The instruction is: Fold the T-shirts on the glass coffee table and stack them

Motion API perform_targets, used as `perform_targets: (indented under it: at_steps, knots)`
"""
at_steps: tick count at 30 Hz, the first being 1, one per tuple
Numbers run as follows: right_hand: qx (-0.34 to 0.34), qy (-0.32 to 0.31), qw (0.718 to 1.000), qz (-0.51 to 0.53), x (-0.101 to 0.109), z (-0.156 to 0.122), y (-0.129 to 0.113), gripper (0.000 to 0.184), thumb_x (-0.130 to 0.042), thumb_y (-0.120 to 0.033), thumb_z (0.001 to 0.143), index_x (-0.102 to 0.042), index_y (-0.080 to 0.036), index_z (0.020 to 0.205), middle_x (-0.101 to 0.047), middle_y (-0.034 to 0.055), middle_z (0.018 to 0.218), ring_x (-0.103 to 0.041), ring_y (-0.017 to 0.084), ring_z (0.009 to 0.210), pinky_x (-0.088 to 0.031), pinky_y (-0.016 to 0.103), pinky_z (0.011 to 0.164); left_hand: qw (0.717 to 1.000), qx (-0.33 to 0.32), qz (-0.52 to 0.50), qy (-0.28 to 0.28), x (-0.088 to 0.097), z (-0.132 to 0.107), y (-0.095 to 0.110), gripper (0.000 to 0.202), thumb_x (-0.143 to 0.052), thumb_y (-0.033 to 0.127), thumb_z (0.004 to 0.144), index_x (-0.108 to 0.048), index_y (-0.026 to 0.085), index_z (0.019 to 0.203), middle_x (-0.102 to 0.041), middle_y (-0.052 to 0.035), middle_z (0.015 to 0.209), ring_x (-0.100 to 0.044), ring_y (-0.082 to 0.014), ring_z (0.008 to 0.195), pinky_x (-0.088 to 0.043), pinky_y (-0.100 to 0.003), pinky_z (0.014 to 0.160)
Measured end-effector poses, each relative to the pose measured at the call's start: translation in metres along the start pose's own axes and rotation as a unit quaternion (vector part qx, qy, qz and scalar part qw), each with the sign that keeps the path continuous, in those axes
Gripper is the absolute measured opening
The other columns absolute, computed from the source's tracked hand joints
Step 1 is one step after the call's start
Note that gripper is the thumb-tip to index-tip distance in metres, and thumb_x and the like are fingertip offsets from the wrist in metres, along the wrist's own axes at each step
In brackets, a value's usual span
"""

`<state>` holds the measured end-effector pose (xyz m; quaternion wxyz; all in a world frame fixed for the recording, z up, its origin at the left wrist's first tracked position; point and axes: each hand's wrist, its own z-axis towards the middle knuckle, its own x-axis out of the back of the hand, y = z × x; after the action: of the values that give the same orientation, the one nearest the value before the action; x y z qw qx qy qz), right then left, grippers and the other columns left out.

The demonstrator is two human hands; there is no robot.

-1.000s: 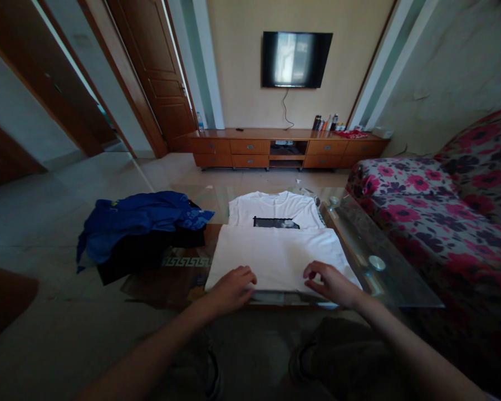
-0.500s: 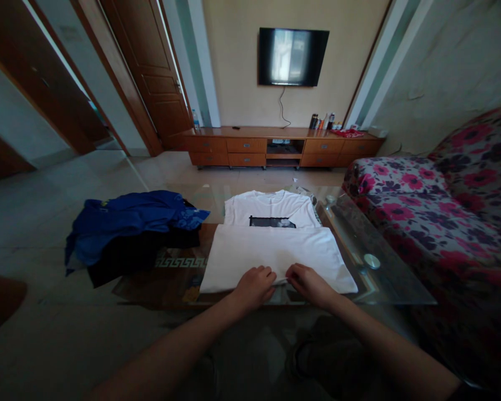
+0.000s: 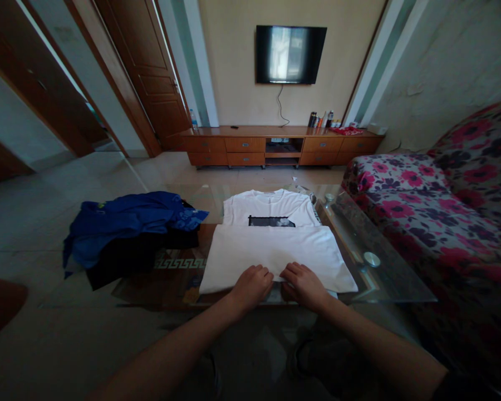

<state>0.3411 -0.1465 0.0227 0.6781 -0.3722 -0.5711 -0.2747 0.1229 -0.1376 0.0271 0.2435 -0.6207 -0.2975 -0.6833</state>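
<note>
A white T-shirt (image 3: 271, 245) lies on the glass coffee table (image 3: 396, 278), its lower part folded up over the body. Its neckline faces away from me, and a dark printed picture shows just above the fold. At the near folded edge, my left hand (image 3: 254, 285) is closed on the cloth, fingers curled. Close beside it on the right, my right hand (image 3: 303, 285) also grips that edge, with its fingers bent over the fabric. The fingertips of both hands are partly hidden.
Left of the shirt, a blue garment (image 3: 125, 220) lies heaped over black cloth (image 3: 125, 257) on the table. A flowered sofa (image 3: 434, 206) flanks the table's right side. Beyond stand a low wooden cabinet (image 3: 244, 146) and a wall-mounted television (image 3: 291, 54).
My right hand has shifted slightly left along the near edge, closer to my left hand, and its fingers have curled further. The shirt looks much the same.
</note>
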Motion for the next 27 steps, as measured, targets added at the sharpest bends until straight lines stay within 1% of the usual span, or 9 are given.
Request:
perform_targets:
  at_steps: [6, 10, 13, 15, 19, 23, 27]
  knots:
    - [0.022, -0.02, 0.999, -0.017, 0.004, -0.001, 0.0, 0.019, -0.054, -0.024, 0.099, -0.069, -0.021, 0.11, -0.063, 0.0092, 0.104, -0.055, 0.023, 0.098, -0.039, 0.033, 0.083, 1.0, 0.014, -0.003, 0.002, 0.004, -0.003, 0.0, 0.018, -0.047, 0.022, 0.1, -0.064, 0.017, 0.098, -0.066, -0.01, 0.097, -0.06, -0.024, 0.094, -0.048, -0.039, 0.086]
    - [0.012, -0.001, 1.0, 0.006, 0.001, -0.002, 0.002, 0.02, -0.056, -0.022, 0.097, -0.068, -0.021, 0.113, -0.061, 0.0091, 0.108, -0.056, 0.022, 0.097, -0.041, 0.033, 0.083, 1.0, 0.019, -0.003, 0.01, 0.01, -0.007, -0.002, 0.011, -0.051, 0.017, 0.097, -0.062, 0.018, 0.098, -0.061, -0.0096, 0.104, -0.058, -0.024, 0.099, -0.047, -0.039, 0.089]
    - [0.004, 0.017, 0.999, 0.045, -0.001, -0.003, 0.003, 0.024, -0.059, -0.017, 0.093, -0.064, -0.019, 0.117, -0.06, 0.0086, 0.109, -0.056, 0.022, 0.1, -0.043, 0.032, 0.086, 1.0, 0.021, 0.003, 0.015, 0.012, -0.011, -0.003, 0.01, -0.052, 0.014, 0.095, -0.06, 0.019, 0.099, -0.06, -0.0085, 0.104, -0.056, -0.0238, 0.1, -0.047, -0.038, 0.09]
    - [0.001, 0.019, 0.998, 0.061, -0.001, -0.004, 0.004, 0.024, -0.061, -0.016, 0.091, -0.063, -0.019, 0.115, -0.061, 0.0077, 0.108, -0.056, 0.022, 0.1, -0.043, 0.031, 0.086, 1.0, 0.019, 0.014, 0.018, 0.011, -0.014, -0.003, 0.011, -0.053, 0.012, 0.094, -0.06, 0.019, 0.099, -0.06, -0.0079, 0.102, -0.056, -0.024, 0.098, -0.047, -0.038, 0.088]
    - [0.011, 0.002, 0.999, 0.049, 0.002, -0.004, 0.004, 0.011, -0.062, -0.02, 0.093, -0.068, -0.02, 0.103, -0.063, 0.0065, 0.101, -0.056, 0.021, 0.095, -0.042, 0.031, 0.083, 1.0, 0.005, 0.028, 0.01, 0.006, -0.02, -0.005, 0.009, -0.053, 0.014, 0.095, -0.061, 0.019, 0.094, -0.06, -0.0084, 0.101, -0.055, -0.0241, 0.096, -0.046, -0.038, 0.085]
    - [0.025, -0.013, 0.999, 0.041, 0.004, -0.005, 0.005, 0.017, -0.057, -0.024, 0.098, -0.072, -0.022, 0.104, -0.063, 0.0069, 0.102, -0.058, 0.019, 0.092, -0.041, 0.03, 0.081, 0.999, -0.002, 0.031, -0.009, 0.001, -0.025, -0.007, 0.009, -0.055, 0.016, 0.095, -0.063, 0.018, 0.091, -0.061, -0.0089, 0.098, -0.055, -0.0248, 0.095, -0.045, -0.039, 0.083]
    - [0.027, -0.036, 0.997, 0.055, 0.005, -0.007, 0.006, 0.02, -0.057, -0.021, 0.096, -0.073, -0.022, 0.108, -0.064, 0.0071, 0.099, -0.059, 0.019, 0.092, -0.042, 0.028, 0.079, 0.999, 0.006, 0.025, -0.024, 0.0, -0.029, -0.008, 0.009, -0.055, 0.014, 0.094, -0.063, 0.018, 0.092, -0.062, -0.0093, 0.1, -0.056, -0.0248, 0.095, -0.045, -0.039, 0.083]
